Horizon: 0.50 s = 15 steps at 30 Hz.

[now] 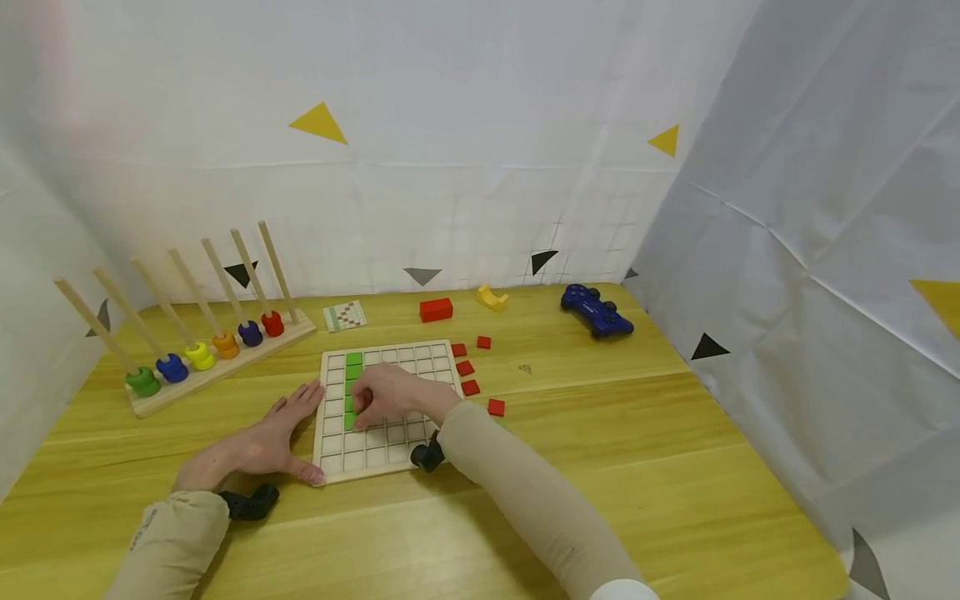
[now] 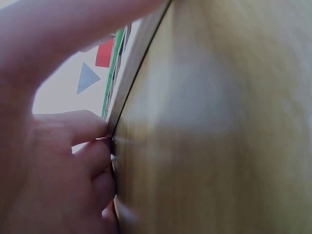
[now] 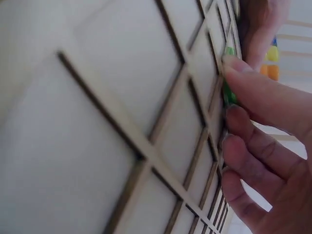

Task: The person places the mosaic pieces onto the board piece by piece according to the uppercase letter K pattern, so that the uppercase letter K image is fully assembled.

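A wooden grid board [image 1: 367, 473] lies on the table with a column of green square tiles [image 1: 353, 359] in its cells, near its left side. Over that column is my right hand [image 1: 390, 393], its thumb and index finger pinching a green tile [image 3: 228, 92] at the board's surface. Spread along the board's left edge, my left hand [image 1: 262, 442] touches it with fingertips and thumb, the thumb at the near left corner. In the left wrist view, the fingers [image 2: 90, 129] meet the board's side. Part of the green column is hidden behind the right hand.
Several red tiles [image 1: 496, 407] lie right of the board. Behind it are a patterned card [image 1: 345, 316], a red block [image 1: 437, 310] and a yellow arch [image 1: 492, 298]. A pegged wooden stand [image 1: 225, 367] with coloured rings is at left; a blue game controller [image 1: 596, 311] lies back right.
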{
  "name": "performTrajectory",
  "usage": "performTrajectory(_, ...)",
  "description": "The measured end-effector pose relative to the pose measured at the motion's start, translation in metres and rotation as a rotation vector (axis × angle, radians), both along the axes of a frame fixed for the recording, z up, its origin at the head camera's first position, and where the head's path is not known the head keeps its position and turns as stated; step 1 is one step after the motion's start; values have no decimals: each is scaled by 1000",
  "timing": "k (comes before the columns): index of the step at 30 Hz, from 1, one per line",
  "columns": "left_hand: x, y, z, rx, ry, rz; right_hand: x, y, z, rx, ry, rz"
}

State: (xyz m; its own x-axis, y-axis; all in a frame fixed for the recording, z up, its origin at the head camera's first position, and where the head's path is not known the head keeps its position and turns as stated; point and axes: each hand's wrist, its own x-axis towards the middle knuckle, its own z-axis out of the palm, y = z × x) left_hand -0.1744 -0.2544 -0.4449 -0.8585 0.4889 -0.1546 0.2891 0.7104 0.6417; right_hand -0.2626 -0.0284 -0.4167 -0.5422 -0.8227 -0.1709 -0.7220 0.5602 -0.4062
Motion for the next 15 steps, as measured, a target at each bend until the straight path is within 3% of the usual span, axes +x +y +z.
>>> performTrajectory(9,1,1,3,6,-2,-1,0,-2,-1,5,-13,-56)
performTrajectory(15,1,1,2,2,3,2,1,1,-1,-13,-71,-69)
